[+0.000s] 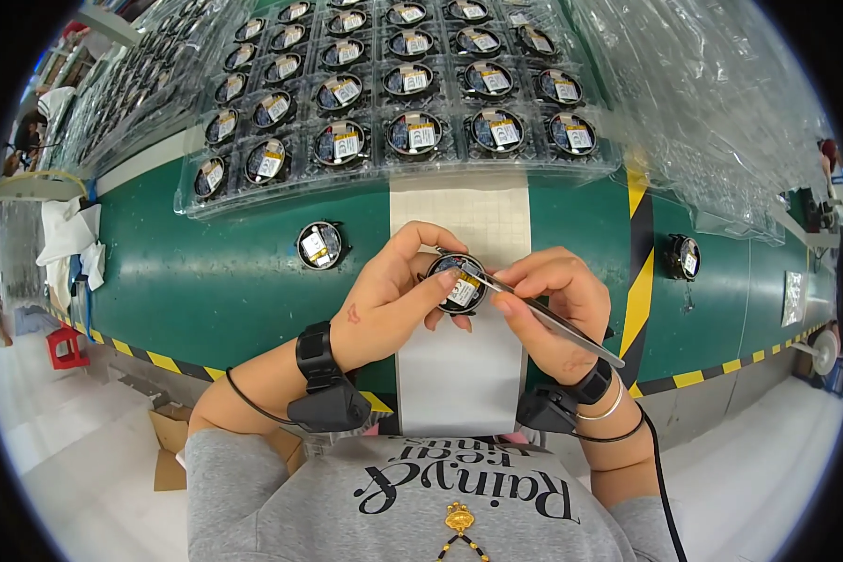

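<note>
Between the fingers of my left hand [393,295] is a round black watch case [462,294], its inside facing up with a white-labelled battery and some yellow film showing. My left thumb presses on its inner parts. My right hand [560,300] grips a pair of metal tweezers [567,328], whose tips reach into the case beside that thumb. What the tips touch is too small to make out. Left of my hands, a second open watch case [319,245] lies on the green mat. Another one [684,257] sits at the right, past the striped tape.
A clear plastic tray [281,199] with rows of similar watch cases spans the far side. More stacked trays [145,122] stand at the far left. Empty clear trays [712,103] pile up at the right. Yellow-black tape [638,309] crosses the green bench [206,281]. A red stool [67,348] is on the floor.
</note>
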A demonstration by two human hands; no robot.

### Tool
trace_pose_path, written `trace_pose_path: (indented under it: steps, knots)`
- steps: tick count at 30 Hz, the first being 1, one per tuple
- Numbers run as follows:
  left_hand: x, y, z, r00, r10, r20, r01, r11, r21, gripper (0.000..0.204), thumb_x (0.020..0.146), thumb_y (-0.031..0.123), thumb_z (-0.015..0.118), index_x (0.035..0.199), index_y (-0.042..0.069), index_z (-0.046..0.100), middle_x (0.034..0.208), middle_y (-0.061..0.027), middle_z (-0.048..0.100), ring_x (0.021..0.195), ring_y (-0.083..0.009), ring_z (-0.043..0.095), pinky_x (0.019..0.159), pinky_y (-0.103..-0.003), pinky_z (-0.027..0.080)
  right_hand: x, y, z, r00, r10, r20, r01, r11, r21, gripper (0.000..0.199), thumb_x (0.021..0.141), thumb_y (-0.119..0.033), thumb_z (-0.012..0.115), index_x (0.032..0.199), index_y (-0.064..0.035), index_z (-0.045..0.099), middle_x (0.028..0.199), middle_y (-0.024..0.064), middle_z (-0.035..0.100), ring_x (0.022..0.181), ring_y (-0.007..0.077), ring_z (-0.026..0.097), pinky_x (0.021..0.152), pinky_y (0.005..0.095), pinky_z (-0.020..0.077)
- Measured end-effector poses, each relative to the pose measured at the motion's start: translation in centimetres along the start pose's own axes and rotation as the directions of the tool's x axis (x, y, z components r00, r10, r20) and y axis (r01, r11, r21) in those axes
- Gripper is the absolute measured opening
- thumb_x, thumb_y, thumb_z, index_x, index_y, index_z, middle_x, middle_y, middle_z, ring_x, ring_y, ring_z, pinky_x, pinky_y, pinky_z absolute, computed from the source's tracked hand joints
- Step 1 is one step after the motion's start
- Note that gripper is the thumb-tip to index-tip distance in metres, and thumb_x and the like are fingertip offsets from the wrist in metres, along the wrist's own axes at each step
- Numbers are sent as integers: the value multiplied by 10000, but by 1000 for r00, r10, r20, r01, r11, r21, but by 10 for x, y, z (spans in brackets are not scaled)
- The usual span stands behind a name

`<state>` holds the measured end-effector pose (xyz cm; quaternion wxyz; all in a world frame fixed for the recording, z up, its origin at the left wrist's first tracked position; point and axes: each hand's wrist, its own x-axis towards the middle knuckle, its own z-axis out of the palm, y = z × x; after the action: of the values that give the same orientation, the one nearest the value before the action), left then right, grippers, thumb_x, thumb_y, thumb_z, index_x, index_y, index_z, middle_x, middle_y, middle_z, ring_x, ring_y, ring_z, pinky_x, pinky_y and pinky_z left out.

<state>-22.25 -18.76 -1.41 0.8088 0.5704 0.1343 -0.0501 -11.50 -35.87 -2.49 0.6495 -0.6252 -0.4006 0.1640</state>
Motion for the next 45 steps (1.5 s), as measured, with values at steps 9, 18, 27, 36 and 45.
trace_pose_path:
  steps: [9, 18, 27, 36, 45]
  knots:
    - [-2, 1, -1, 999, -27, 34, 24, 997, 73, 290, 979, 148, 400, 1224, -1, 446, 978, -79, 619, 739, -126, 651, 537, -191, 430, 6, -2, 3, 995, -102, -16, 99, 987, -128, 216, 715, 34, 747, 831, -19, 572, 858, 127, 653, 668, 111, 623, 549, 212, 503]
    - [-3, 0, 0, 1000, -21, 14, 21, 999, 48, 278, 979, 139, 410, 1208, -10, 465, 941, -68, 608, 746, -128, 658, 534, -184, 429, 1, -7, 1, 999, -4, 33, 8, 991, -131, 239, 742, 60, 705, 868, -59, 541, 899, 110, 647, 802, 158, 600, 709, 259, 465]
    - [-3, -2, 1, 1000, -2, 1, 2, 1000, 11, 258, 969, 121, 448, 1194, 1, 488, 922, -53, 605, 752, -114, 651, 527, -181, 432, 4, 0, 4, 995, -91, -38, 87, 991, -101, 205, 719, 23, 748, 816, -19, 572, 836, 123, 660, 652, 112, 622, 547, 212, 497]
    - [-3, 0, 1, 1000, -6, 1, 6, 1000, 0, 246, 960, 90, 441, 1186, 4, 489, 944, -57, 613, 761, -114, 652, 530, -179, 432, 2, -3, 4, 999, -33, -32, 31, 997, -69, 184, 757, 22, 713, 832, -24, 552, 858, 125, 646, 702, 119, 614, 600, 228, 498]
    - [-3, 3, -6, 1000, 9, 9, -7, 990, -140, 266, 942, 47, 429, 1202, 5, 469, 1103, -116, 625, 792, -118, 648, 554, -178, 453, 12, -14, -6, 910, 382, -160, -344, 913, 221, 121, 873, -82, 617, 847, -18, 518, 836, 97, 603, 689, 123, 608, 625, 223, 501]
